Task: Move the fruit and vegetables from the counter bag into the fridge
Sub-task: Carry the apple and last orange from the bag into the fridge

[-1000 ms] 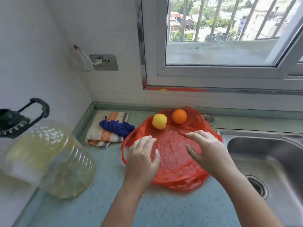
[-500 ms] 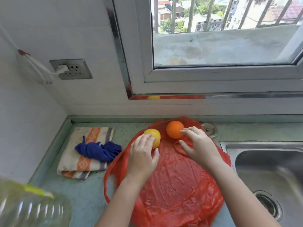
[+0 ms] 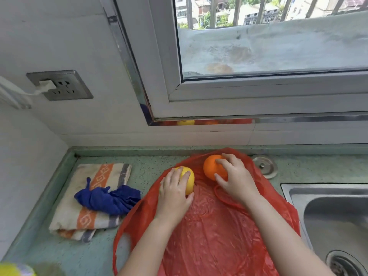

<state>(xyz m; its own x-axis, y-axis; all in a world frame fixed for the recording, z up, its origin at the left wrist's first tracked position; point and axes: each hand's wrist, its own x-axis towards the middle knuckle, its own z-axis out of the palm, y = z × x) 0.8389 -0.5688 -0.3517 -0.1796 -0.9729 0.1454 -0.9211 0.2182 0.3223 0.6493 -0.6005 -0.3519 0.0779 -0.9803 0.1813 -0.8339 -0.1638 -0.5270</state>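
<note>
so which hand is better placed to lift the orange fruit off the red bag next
Right. The right hand grips the orange fruit at the far end of the red bag. The left hand is wrapped over the yellow fruit beside it, so it would have to let go first.

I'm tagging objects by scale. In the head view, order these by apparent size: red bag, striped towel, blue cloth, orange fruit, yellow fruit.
1. red bag
2. striped towel
3. blue cloth
4. orange fruit and yellow fruit look alike; right hand and left hand partly cover them, so unranked.
</note>
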